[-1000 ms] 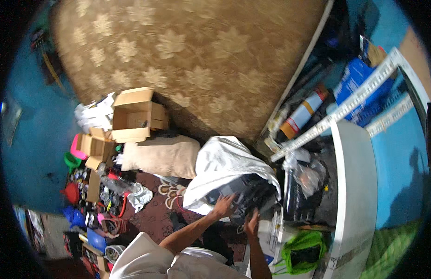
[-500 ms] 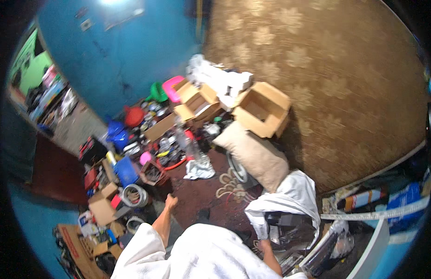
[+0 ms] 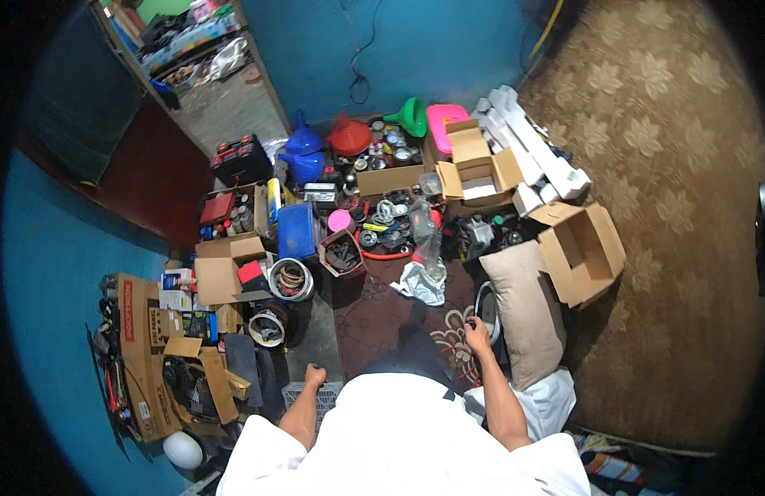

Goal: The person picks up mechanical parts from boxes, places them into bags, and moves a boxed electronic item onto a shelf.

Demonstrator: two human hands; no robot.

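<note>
My left hand [image 3: 315,376] is closed in a loose fist above a grey plastic crate [image 3: 323,397], and nothing shows in it. Near the white-rimmed oval object [image 3: 487,307] beside the beige pillow [image 3: 525,314], my right hand [image 3: 477,334] has its fingers curled together. A small dark spot shows at those fingertips, too small to name. Below the pillow lies a white cloth or sack [image 3: 552,403], partly hidden by my right arm. Under both hands spreads a dark red patterned carpet [image 3: 382,318].
Open cardboard boxes [image 3: 582,252] stand at the right and back. Ahead lie a clear plastic bag [image 3: 425,236], a crumpled white bag [image 3: 422,283] and loose parts. At left are buckets [image 3: 291,279], a blue container [image 3: 298,231] and a box of dark items [image 3: 199,382]. Funnels [image 3: 349,135] line the blue wall.
The view has swung to the left and straightened. My right hand has come away from the black object in the white cloth, up beside the pillow. My left hand stays closed, now above the crate.
</note>
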